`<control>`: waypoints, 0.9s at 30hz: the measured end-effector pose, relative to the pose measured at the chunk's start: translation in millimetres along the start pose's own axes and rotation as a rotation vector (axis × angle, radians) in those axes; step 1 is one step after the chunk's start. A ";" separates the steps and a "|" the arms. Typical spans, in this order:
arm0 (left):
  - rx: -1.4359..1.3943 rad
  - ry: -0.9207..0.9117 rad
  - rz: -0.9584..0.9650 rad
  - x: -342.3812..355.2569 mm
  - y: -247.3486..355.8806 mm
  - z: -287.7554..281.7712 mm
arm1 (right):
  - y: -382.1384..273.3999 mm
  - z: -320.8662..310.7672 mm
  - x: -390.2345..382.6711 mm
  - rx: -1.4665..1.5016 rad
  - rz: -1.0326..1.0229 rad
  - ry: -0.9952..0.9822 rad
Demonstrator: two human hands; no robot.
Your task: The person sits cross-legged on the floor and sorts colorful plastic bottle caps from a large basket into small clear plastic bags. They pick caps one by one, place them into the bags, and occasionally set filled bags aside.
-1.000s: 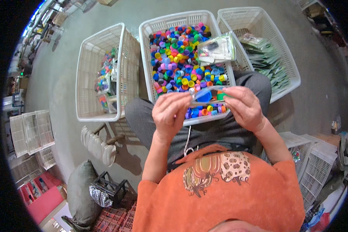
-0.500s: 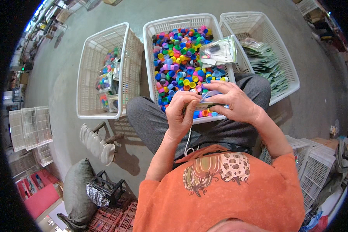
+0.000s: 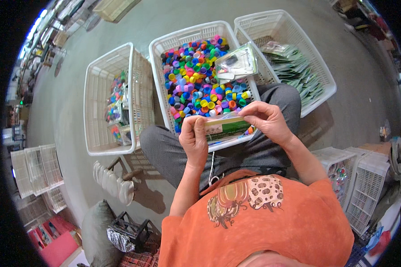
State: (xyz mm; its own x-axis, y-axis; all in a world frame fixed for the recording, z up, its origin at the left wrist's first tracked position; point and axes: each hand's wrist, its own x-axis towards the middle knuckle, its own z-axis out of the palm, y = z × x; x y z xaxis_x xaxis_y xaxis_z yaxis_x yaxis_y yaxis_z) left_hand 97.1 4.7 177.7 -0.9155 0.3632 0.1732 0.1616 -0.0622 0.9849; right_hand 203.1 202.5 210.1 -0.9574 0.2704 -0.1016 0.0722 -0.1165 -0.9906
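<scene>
Between my hands I hold a flat clear plastic packet [image 3: 227, 129] with a green card inside, stretched level above the near end of the middle basket. My left hand [image 3: 194, 137] pinches its left end between thumb and curled fingers. At the upper right corner, my right hand [image 3: 269, 122] grips the packet's edge with thumb and forefinger. Beyond them, small plastic caps [image 3: 196, 82] of many colours fill the white basket [image 3: 155, 62]. A small stack of clear packets [image 3: 237, 64] rests across that basket's right rim.
To the right, a white basket [image 3: 311, 55] holds many green packets [image 3: 294, 73]. The left white basket [image 3: 93, 107] contains packets with coloured pieces. A low stool with a white padded top [image 3: 113, 182] stands at my left, near a grey-green sack [image 3: 98, 231]. White crates [image 3: 365, 196] are at my right.
The packet has turned so its green face shows, and my hands have moved apart to its two ends. My right hand's spread fingers have closed into a pinch. The whole view has shifted slightly.
</scene>
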 end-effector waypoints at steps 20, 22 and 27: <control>-0.121 0.095 -0.020 -3.2 -11.5 -7.9 | 10.1 14.6 5.0 0.180 -0.026 0.187; -0.206 0.100 -0.041 -4.9 -11.6 -8.6 | 10.1 21.6 8.7 0.142 -0.089 0.226; 0.011 -0.086 -0.028 3.8 -40.8 -27.5 | 12.1 30.3 10.0 -0.235 -0.258 0.304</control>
State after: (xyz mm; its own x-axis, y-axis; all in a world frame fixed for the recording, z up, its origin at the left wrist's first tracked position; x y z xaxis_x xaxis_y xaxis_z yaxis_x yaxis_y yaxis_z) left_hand 76.9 -16.9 138.2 -0.8847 0.4432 0.1442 0.1406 -0.0412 0.9892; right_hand 185.9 174.8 199.9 -0.8296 0.5337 0.1638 -0.0630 0.2022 -0.9773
